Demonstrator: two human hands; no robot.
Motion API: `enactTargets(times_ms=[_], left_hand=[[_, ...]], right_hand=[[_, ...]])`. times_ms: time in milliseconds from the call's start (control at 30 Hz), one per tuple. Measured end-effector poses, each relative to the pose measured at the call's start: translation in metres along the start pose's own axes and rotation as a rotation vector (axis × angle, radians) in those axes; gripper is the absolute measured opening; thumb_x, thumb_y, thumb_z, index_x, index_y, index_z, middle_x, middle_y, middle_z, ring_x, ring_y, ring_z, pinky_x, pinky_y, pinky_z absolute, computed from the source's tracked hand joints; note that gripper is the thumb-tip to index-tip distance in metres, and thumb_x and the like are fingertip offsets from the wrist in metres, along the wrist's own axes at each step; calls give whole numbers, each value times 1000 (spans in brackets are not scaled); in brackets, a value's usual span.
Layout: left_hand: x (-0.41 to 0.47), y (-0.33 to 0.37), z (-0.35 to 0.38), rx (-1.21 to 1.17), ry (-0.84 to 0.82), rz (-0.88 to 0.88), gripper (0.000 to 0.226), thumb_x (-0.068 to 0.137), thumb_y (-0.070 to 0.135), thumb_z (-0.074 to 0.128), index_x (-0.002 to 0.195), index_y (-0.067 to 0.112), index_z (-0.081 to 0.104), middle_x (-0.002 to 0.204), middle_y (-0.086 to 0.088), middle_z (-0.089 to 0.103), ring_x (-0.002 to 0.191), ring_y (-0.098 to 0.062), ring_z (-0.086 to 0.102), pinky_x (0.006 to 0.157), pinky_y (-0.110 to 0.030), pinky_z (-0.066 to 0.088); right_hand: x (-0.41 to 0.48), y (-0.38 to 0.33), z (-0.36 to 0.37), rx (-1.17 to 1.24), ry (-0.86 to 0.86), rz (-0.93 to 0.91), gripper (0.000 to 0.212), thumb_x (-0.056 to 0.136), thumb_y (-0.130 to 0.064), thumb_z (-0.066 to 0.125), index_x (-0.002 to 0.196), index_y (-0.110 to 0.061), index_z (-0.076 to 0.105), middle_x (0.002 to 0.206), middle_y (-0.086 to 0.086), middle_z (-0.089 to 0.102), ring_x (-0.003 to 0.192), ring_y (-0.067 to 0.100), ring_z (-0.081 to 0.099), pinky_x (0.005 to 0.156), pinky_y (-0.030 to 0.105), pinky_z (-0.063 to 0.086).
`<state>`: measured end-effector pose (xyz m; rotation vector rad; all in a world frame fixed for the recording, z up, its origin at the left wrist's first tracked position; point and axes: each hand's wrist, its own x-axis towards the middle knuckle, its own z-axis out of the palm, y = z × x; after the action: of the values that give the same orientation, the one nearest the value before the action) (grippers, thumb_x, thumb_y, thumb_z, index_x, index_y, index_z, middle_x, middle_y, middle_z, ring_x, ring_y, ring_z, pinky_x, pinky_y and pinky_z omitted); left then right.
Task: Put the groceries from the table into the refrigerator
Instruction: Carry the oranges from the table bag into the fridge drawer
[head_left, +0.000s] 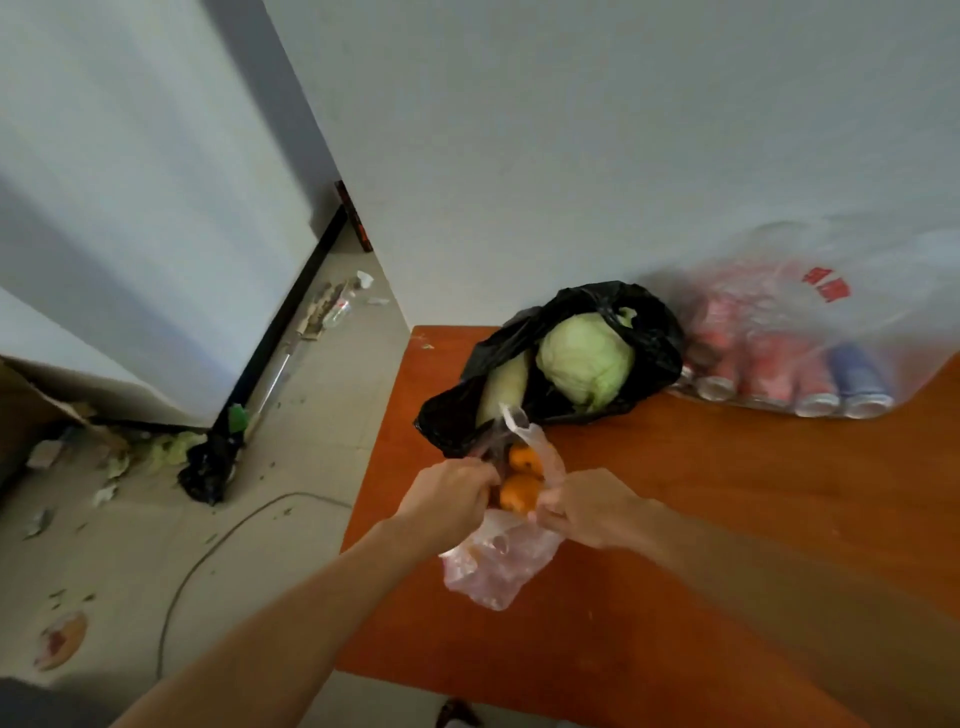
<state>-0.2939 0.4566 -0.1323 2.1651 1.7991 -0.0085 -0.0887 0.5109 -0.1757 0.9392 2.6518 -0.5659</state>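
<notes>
The left hand (452, 499) and the right hand (587, 512) both grip the top of a clear bag (498, 566), one on each side. The fingers are curled tight on the thin plastic. Two oranges (519, 493) show between the hands, inside the bag. The bag's bottom rests on the bench (727, 493), near its left edge. Just behind it lies a black bag (649, 332), open, with a green cabbage (587, 358) and a long white veggie (504, 384) in it. To the right, by the wall, cans (779, 374) lie on their sides in a big see-through bag (883, 291). Bits of trash lie on the floor (291, 467).
</notes>
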Motion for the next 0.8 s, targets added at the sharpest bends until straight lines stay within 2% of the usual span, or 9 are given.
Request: enactTargets(times_ms=[67,133,200,267,367,467,533,633,800], left_hand=[[21,13,-3,-4,-45,118,26,96,17,41,108,19,64,110,0,64,98,-21,59,76,-40,49],[41,21,-1,-19,-118,244,33,95,14,40,116,24,63,117,4,63,104,-17,58,76,-37,50],[62,23,3,-7,-201,339,40,93,10,40,122,30,59,121,7,61,106,-13,55,72,-33,49],[83,18,9,97,-249,393,44,94,9,41,134,25,48,134,0,51,114,-19,50,79,-37,49],[113,5,16,214,-251,430,52,95,14,43,144,24,31,142,-6,41,126,-27,40,92,-42,46],[132,-9,21,311,-260,481,58,95,15,40,149,27,22,144,-8,38,129,-30,38,99,-44,41],[141,-19,26,397,-270,530,60,96,16,38,150,28,17,146,-9,35,130,-31,37,101,-43,36],[149,-30,36,506,-269,641,60,97,22,40,151,29,14,147,-10,34,131,-32,35,102,-41,34],[153,-38,52,556,-399,653,75,92,24,54,151,30,9,149,-11,27,135,-32,32,106,-43,32]], right_hand=[[-6,8,7,27,-40,58,40,99,-48,35,106,-21,63,108,7,59,94,27,61,67,33,40],[-12,11,13,38,-94,138,36,98,-43,39,121,-24,59,124,5,58,104,26,58,71,35,45],[-18,14,19,39,-141,211,33,95,-44,42,118,-29,61,133,3,53,110,26,55,75,38,48],[-23,11,24,55,-160,286,33,94,-49,45,109,-26,64,124,3,59,108,26,58,80,41,50],[-24,-2,27,121,-94,397,30,92,-44,50,101,-19,64,113,2,63,99,26,63,89,50,49],[-15,-22,33,163,119,470,27,93,-33,51,113,-17,60,126,4,56,98,24,62,89,45,49],[-3,-35,40,207,250,499,37,94,-23,49,131,-17,50,138,8,50,111,24,59,91,41,49],[21,-53,60,272,327,475,56,86,-13,59,137,-23,39,153,9,31,144,26,22,111,47,34],[53,-71,89,309,344,631,90,70,-23,79,138,-33,20,149,7,25,135,33,31,102,53,40]])
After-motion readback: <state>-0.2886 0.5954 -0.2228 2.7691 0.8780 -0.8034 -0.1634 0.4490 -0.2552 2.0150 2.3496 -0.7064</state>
